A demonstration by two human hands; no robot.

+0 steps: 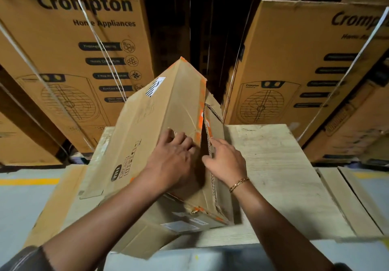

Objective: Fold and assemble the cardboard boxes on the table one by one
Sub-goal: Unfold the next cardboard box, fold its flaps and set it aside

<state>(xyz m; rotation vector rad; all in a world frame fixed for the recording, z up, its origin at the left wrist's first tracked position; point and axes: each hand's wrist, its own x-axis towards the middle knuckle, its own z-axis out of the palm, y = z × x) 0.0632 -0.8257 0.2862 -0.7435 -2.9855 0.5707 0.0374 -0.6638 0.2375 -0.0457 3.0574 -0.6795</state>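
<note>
As left hand (172, 161) presses box (147, 119), right hand (228, 162) pinches

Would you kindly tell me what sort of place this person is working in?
Most likely a warehouse or stockroom: tall stacked cartons printed Crompton Home Appliances, bound with white strapping, crowd behind the wooden table, and a yellow line marks the grey floor.
</note>
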